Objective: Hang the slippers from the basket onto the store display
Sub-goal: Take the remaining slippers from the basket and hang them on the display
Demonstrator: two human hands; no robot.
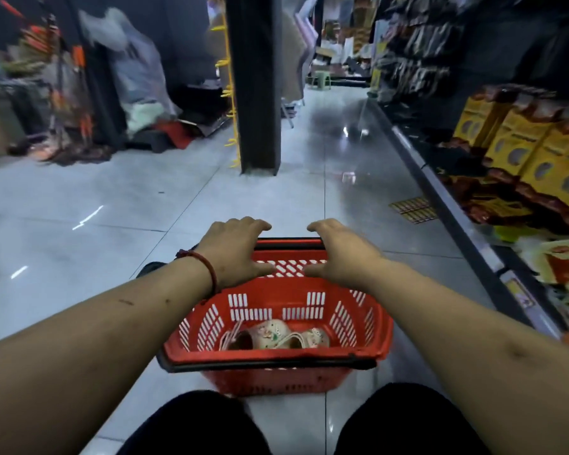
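slippers [276, 333]: two, cream with a small flower print. they lay side by side and touching on the bottom of the basket, close to its near wall. neither was in your grasp.

basket [384, 326]: one, red slotted plastic, standing on the floor [79, 198] just ahead of your knees [204, 425]. it carried two black handles [266, 364], one folded along the near rim and one along the far rim.

left hand [235, 251]: one, set on the far rim toward its left end. your fingers were curled over the outer edge and your thumb lay inside against the mesh, so you gripped the basket. one red bracelet [206, 269] sat on that wrist.

right hand [339, 254]: one, set on the same far rim toward its right end. fingers were hooked over the edge, thumb inside, gripping likewise. the two hands were near each other but apart.

pillar [255, 83]: one, dark and upright, beyond the basket. yellow hooks [226, 92] ran down its left side, too blurred to count.

shelf [440, 178]: one run along your right, holding yellow boxes [523, 152]. there were several, but the blur prevents an exact count.

stool [319, 79]: one, green, far down the aisle.
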